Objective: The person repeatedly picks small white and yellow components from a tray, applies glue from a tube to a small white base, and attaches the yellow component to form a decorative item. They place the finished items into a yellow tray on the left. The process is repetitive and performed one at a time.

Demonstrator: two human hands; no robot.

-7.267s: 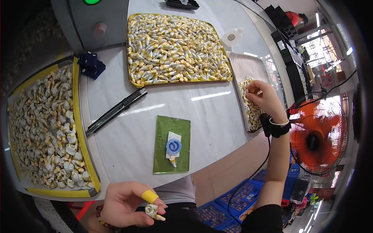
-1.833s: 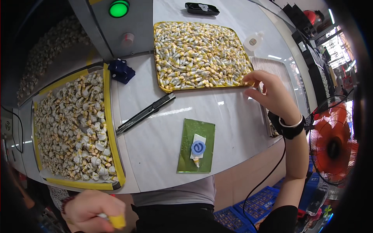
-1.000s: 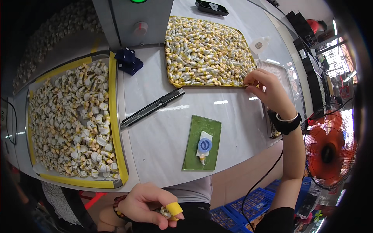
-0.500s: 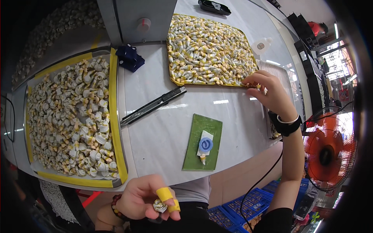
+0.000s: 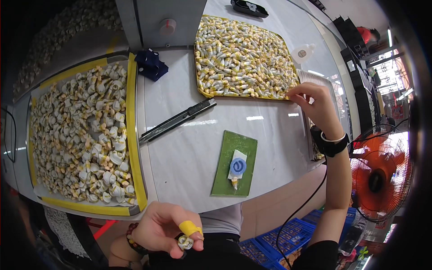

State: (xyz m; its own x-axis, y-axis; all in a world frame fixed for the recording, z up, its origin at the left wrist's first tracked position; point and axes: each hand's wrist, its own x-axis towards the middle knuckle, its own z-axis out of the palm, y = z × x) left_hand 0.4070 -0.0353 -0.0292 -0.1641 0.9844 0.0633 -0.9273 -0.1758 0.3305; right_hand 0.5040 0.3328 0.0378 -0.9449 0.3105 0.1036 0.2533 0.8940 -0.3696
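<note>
My left hand (image 5: 166, 229), at the bottom edge, pinches a small white-and-yellow piece (image 5: 185, 242) with a hollow middle; yellow tape (image 5: 191, 227) wraps a finger. At the near right corner of the far tray (image 5: 245, 96), my right hand (image 5: 310, 100) has its thumb and forefinger pressed together; whatever is between them is hidden. Small slim white-and-yellow pieces (image 5: 243, 54) cover that tray. On the table's near part lies a green board (image 5: 240, 140) bearing a blue round mould-like part (image 5: 238, 166) on a white pad, with a small yellow-and-white tip sticking out below.
A yellow-taped tray (image 5: 140, 180) of curled white pieces (image 5: 85, 135) stands left. A black box cutter (image 5: 177, 120) and dark blue cloth (image 5: 151, 65) lie between the trays. A white bottle (image 5: 303, 53) stands beyond the far tray. An orange fan (image 5: 377, 177) and blue crates (image 5: 270, 243) are at the right.
My right hand has shifted slightly right along the tray corner, and the loose pieces seen at its fingers no longer show. My left hand still holds its piece, turned so its hollow shows.
</note>
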